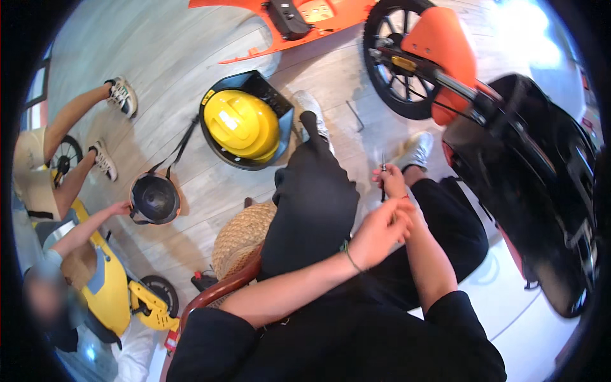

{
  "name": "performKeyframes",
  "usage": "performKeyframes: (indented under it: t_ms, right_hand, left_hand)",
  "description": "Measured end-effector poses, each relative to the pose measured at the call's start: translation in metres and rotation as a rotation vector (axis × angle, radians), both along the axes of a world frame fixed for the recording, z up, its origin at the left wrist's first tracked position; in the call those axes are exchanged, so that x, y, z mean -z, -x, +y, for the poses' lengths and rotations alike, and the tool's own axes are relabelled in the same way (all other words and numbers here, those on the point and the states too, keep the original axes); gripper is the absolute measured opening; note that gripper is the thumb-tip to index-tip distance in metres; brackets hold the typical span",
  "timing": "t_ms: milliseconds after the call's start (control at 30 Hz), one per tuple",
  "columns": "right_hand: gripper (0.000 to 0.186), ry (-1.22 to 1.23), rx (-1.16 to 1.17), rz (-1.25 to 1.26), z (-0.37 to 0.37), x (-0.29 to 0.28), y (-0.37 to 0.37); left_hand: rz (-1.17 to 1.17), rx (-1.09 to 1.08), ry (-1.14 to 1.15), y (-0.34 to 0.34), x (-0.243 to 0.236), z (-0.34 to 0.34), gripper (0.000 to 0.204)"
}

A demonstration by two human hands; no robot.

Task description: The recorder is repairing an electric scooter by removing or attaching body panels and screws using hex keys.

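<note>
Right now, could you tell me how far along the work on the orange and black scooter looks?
Done: an orange body panel lies detached on the floor, and an angled key lies nearby. In hand: the right hand grips a thin metal tool, with the left hand close beside it, over the lap. Left: the scooter stands beside the person with that panel off; neither hand touches it.

- A single fisheye view from the seated person's head looks steeply down over their own lap and forearms to the wooden floor [191, 57].
- Nearest the lens are the left hand [375, 235] and right hand [391, 181], close below.
- Straight edges curve toward the dark circular rim; no second view shares the scene.
</note>
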State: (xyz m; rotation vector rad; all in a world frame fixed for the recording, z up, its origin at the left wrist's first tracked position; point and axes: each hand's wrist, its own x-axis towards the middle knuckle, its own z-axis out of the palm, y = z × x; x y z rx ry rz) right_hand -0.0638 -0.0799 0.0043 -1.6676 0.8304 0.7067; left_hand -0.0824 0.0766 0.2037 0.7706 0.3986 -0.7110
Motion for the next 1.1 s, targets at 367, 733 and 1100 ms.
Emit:
performKeyframes:
  t_ms: [367, 733, 1100]
  right_hand:
    - [0.035, -0.092, 0.658, -0.401, -0.021, -0.235, 0.133]
    - [0.019, -0.084, 0.656, -0.591, -0.009, -0.282, 0.196]
    - [0.026, 0.098, 0.459, -0.711, -0.011, -0.234, 0.229]
  left_hand:
    - [-0.57, 0.154, -0.39, 0.026, 0.04, -0.076, 0.02]
    - [-0.616, 1.06, 0.085, 0.043, -0.02, -0.074, 0.028]
    - [-0.108, 0.818, -0.014, 0.053, 0.024, -0.079, 0.018]
